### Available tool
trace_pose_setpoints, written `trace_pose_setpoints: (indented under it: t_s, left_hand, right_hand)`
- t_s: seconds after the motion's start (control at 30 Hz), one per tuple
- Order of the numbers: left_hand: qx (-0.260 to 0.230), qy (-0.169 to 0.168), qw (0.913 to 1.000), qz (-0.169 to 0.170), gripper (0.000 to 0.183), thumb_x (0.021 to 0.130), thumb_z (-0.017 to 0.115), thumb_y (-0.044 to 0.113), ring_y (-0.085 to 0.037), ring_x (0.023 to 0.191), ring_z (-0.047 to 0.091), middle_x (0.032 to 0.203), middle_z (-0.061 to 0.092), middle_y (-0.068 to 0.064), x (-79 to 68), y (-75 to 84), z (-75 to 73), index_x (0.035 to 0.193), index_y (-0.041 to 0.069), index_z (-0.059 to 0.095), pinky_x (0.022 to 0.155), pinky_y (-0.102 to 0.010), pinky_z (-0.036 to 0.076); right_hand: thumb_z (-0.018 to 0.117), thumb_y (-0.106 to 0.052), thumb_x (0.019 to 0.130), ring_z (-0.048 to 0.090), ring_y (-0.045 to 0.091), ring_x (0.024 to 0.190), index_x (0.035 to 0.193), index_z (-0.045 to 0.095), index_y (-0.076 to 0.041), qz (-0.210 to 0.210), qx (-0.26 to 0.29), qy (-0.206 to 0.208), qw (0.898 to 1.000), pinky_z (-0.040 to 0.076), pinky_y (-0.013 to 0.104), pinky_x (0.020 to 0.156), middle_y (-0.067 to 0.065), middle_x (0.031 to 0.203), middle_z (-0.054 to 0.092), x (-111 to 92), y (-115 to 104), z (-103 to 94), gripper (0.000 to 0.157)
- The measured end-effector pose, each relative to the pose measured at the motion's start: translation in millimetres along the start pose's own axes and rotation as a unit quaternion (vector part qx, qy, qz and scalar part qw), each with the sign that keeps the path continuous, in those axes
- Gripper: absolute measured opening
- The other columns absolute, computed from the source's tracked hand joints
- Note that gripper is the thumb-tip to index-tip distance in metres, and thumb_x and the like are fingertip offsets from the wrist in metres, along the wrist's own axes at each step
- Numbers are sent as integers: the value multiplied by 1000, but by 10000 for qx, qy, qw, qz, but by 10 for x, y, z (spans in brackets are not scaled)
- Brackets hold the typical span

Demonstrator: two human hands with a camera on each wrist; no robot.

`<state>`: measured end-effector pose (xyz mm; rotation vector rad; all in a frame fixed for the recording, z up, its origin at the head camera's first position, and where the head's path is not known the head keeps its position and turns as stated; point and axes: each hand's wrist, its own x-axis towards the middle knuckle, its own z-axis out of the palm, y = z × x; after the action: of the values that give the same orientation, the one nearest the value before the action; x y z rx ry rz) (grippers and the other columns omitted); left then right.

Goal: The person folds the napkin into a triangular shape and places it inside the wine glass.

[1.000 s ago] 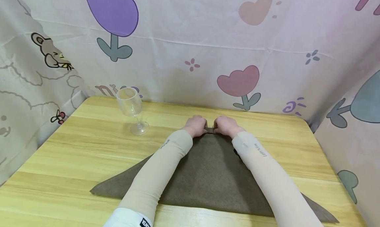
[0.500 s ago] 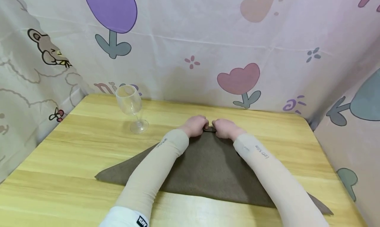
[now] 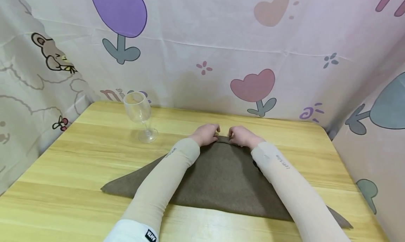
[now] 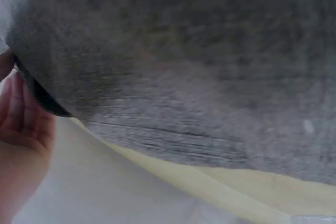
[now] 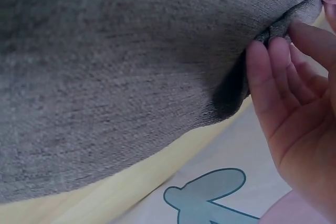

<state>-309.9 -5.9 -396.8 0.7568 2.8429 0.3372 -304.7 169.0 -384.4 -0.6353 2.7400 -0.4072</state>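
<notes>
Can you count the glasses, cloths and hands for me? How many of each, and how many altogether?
Glasses: 1, the clear stemmed glass
Cloths: 1, the brown cloth
Hands: 2, the left hand and right hand
Total: 4

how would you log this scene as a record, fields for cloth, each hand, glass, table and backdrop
brown cloth: laid on the table, pointed left and right ends, narrow fold at far edge
left hand: pinches the folded far edge
right hand: pinches the same edge, just right of the left hand
glass: clear, stemmed, upright, left of the hands, apart from the cloth
table: light wood-grain top
backdrop: pale fabric with flower and heart prints
</notes>
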Motion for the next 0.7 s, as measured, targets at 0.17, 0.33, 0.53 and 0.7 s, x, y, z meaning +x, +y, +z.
trace_pose_setpoints:
  t_s: [0.17, 0.33, 0.53, 0.7]
  left_hand:
    - [499, -63, 9984, -253, 23, 91, 61, 28, -20, 101, 55, 107, 58, -4, -8, 0, -10, 108, 14, 65, 87, -36, 47]
    - [744, -46, 9968, -298, 16, 91, 60, 31, -17, 89, 56, 93, 59, 0, -15, -18, -9, 91, 16, 61, 79, -36, 47]
    - [394, -49, 9992, -36, 4, 92, 57, 16, -18, 86, 56, 94, 61, -2, -9, -25, 10, 95, 13, 56, 77, -35, 46]
    - [-15, 247, 9994, 224, 16, 85, 53, -4, -18, 85, 55, 91, 61, -4, -25, -31, 9, 92, 10, 58, 76, -32, 46]
  right_hand:
    - [62, -9, 86, 55, 17, 67, 95, 66, -2, -14, -347, 54, 9994, 48, 30, 63, 12, 93, 66, 12, 2, -2, 13]
    - [65, -16, 84, 51, 17, 71, 81, 62, -10, 161, -892, 175, 9957, 42, 31, 61, 3, 81, 60, 20, -16, -5, 8]
    - [66, -18, 84, 47, 15, 63, 73, 51, -12, -26, -1278, 150, 9917, 35, 28, 54, 0, 69, 50, -6, -18, -20, 19]
    - [65, -10, 81, 45, 17, 60, 70, 50, -10, -328, -1592, 411, 9858, 35, 30, 53, 1, 65, 48, -16, -12, -3, 19]
